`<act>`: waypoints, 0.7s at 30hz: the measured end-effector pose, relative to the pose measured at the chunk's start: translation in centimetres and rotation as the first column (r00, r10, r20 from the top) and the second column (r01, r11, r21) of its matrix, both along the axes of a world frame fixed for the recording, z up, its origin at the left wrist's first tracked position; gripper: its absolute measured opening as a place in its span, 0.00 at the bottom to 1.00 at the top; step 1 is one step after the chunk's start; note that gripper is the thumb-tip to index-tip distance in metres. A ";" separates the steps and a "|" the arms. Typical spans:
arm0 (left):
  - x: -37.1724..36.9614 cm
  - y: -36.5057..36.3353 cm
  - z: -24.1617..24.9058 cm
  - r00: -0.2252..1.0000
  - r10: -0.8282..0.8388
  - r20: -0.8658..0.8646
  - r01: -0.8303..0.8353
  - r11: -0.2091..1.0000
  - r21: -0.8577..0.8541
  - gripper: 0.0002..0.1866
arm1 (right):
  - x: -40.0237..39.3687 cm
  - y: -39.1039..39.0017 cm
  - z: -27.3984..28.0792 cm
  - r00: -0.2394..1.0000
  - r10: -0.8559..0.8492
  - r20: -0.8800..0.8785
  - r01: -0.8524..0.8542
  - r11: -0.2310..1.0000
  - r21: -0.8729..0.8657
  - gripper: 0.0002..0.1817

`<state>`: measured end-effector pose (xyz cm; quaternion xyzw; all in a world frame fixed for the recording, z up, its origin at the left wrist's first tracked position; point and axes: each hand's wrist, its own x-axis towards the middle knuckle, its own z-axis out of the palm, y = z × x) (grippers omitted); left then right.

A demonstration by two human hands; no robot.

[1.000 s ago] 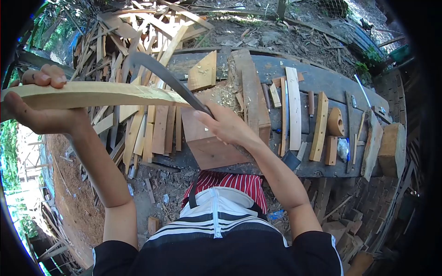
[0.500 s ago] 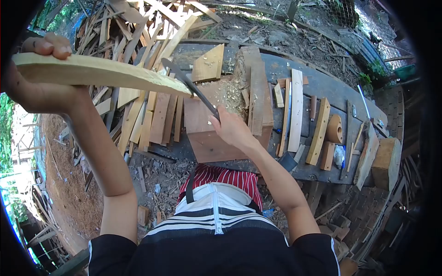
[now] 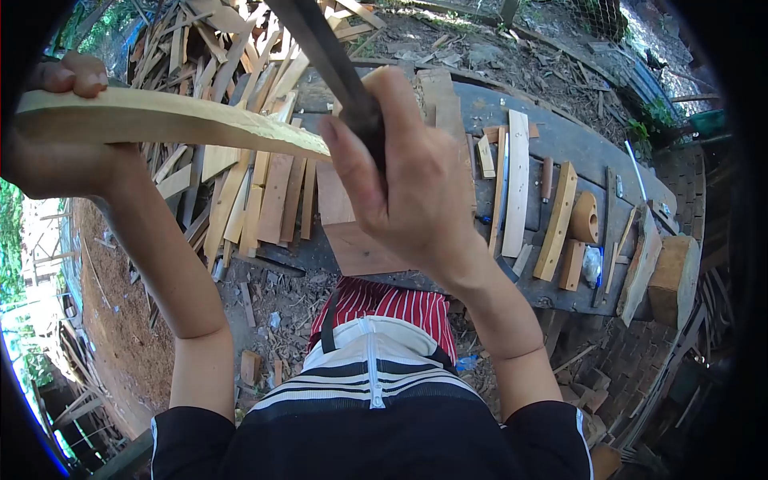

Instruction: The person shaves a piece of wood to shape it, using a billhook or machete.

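My left hand (image 3: 60, 156) grips the near end of a long pale wooden slat (image 3: 172, 122), held up roughly level with its carved tip pointing right. My right hand (image 3: 404, 180) is closed around the handle of a long dark blade (image 3: 316, 36), raised close to the camera, its blade running up and to the left above the slat's tip. Below both sits a brown chopping block (image 3: 352, 240) on the dark workbench (image 3: 560, 140), partly hidden by my right hand.
Several cut wooden pieces and slats (image 3: 514, 180) lie in a row along the workbench, with a thick wood block (image 3: 670, 280) at the right end. A heap of offcut planks (image 3: 240, 184) lies left of the bench. Bare dirt and wood scraps cover the ground.
My right hand has lifted the blade from down at the chopping block to high and close to the camera. The slat in my left hand stays about where it was.
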<state>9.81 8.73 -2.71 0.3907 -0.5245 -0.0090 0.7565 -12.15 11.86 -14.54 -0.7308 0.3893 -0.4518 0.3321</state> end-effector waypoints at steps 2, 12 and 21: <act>-0.5 0.1 0.0 0.999 0.033 0.036 -0.032 0.999 -0.009 0.28 | 0.5 0.6 -3.7 0.987 -0.034 -0.154 0.044 0.997 0.063 0.15; 5.6 1.3 0.3 0.901 -0.432 0.039 0.430 0.902 0.050 0.26 | -2.2 -0.3 -14.4 0.866 0.330 -0.374 0.117 0.595 0.795 0.22; 5.3 1.2 0.4 0.885 -0.451 0.112 0.451 0.892 0.031 0.22 | -0.1 -1.0 -2.6 0.997 0.024 -0.068 -0.013 0.988 0.154 0.17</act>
